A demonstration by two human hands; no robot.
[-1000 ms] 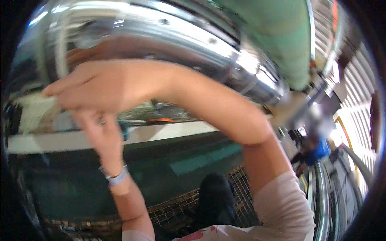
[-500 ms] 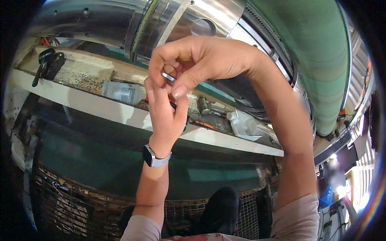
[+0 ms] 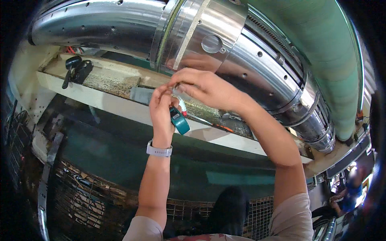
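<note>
My left hand (image 3: 162, 114), fingers bent upward, holds a teal and black tape measure (image 3: 179, 121) against its palm side. My right hand (image 3: 207, 86) reaches across from the right, and its closed fingertips meet those of my left hand. Whatever sits in that pinch is too small and hidden to name. A white tube with a red tip (image 3: 181, 107) shows just behind the tape measure; I cannot tell whether it is held or lies in the tray. Both hands are above a cream tray (image 3: 112, 97), below a shiny metal cylinder (image 3: 229, 66).
A black handled tool (image 3: 71, 69) lies at the tray's left end. An orange-marked strip (image 3: 223, 127) rests farther right. A large green roller (image 3: 321, 56) rises at the upper right. Wire grating (image 3: 257, 217) lies underfoot, and another person (image 3: 349, 193) is at the far right.
My view has shifted, showing more of the cylinder. My left hand has turned, bringing the tape measure into sight. The small silver piece between my fingers no longer shows clearly.
</note>
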